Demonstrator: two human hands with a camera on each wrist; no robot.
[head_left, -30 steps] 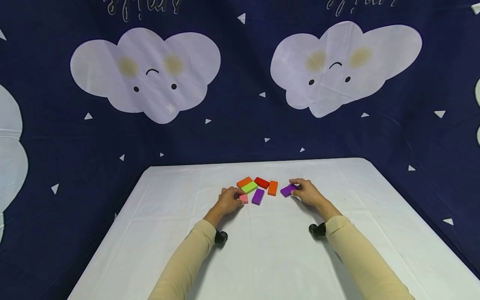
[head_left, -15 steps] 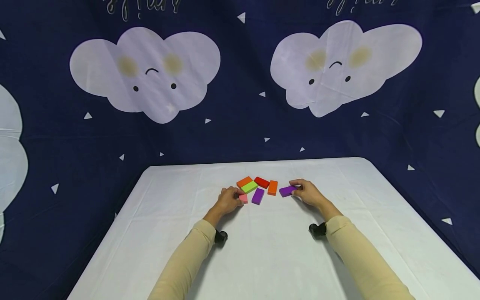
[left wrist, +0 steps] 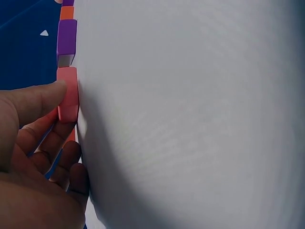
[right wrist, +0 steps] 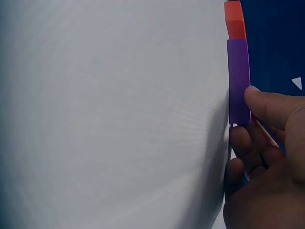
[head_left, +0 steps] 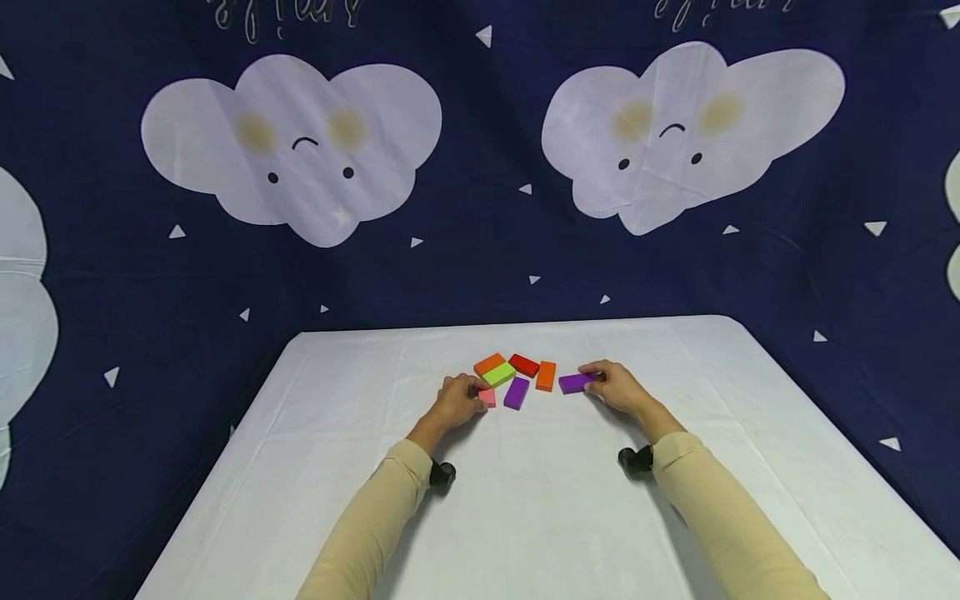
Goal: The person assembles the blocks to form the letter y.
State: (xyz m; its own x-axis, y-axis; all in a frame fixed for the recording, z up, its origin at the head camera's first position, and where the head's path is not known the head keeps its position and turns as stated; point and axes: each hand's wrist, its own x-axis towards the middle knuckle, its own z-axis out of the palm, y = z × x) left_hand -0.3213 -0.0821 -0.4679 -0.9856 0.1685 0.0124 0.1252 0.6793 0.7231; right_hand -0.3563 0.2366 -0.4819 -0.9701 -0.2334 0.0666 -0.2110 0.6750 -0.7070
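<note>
My left hand (head_left: 456, 402) pinches a small pink block (left wrist: 69, 95) between thumb and fingers, low on the white table. Part of that block is hidden behind the hand in the head view. Over on the right, my right hand (head_left: 617, 387) holds one end of a purple block (head_left: 574, 383), with the thumb along its near side in the right wrist view. A second purple block (head_left: 516, 393) lies flat just right of the pink one. Beside the left fingertips is a lime green block (head_left: 498, 374), close against an orange block (head_left: 489, 363) behind it.
Between the hands, a red block (head_left: 523, 365) and another orange block (head_left: 546, 376) lie on the white-covered table (head_left: 525, 517). A dark blue cloth (head_left: 487, 275) with printed clouds hangs behind the table's far edge. Each wrist carries a small black device.
The purple block in my right hand has turned slightly and now lies more level across the view. My left hand and the other blocks look unmoved.
</note>
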